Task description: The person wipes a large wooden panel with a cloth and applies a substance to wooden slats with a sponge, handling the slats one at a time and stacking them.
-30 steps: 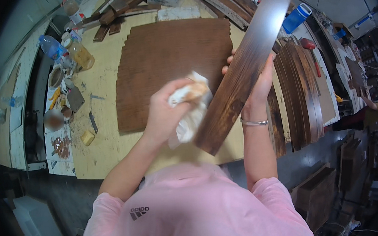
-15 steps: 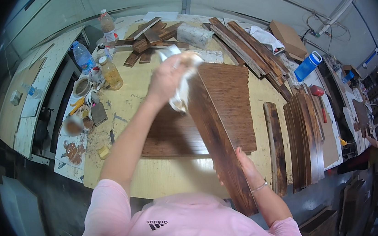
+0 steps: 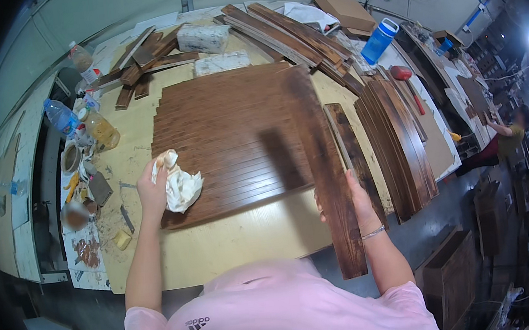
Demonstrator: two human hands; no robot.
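My left hand [image 3: 152, 188] is closed round a crumpled white cloth [image 3: 183, 188] with brownish stains, over the left front corner of a panel of laid-out boards. My right hand [image 3: 360, 203] grips a long dark-brown wooden plank [image 3: 327, 178] by its edges near the lower end. That plank is raised and tilted, its far end over the right part of the panel. The wide panel of brown boards [image 3: 222, 131] lies flat on the table, and a shadow falls across it.
Stacked finished boards [image 3: 398, 144] and a single plank [image 3: 357, 155] lie to the right. Loose wood strips [image 3: 150, 61] and a wrapped block [image 3: 203, 39] sit at the back. Bottles [image 3: 101, 129] and pots line the left edge. A blue jug [image 3: 380, 42] stands at back right; another person [image 3: 507, 139] works beyond.
My left hand with the cloth has come off the plank's far end, down and to the left. The plank now stands farther right over the panel, still in my right hand. The view has shifted.
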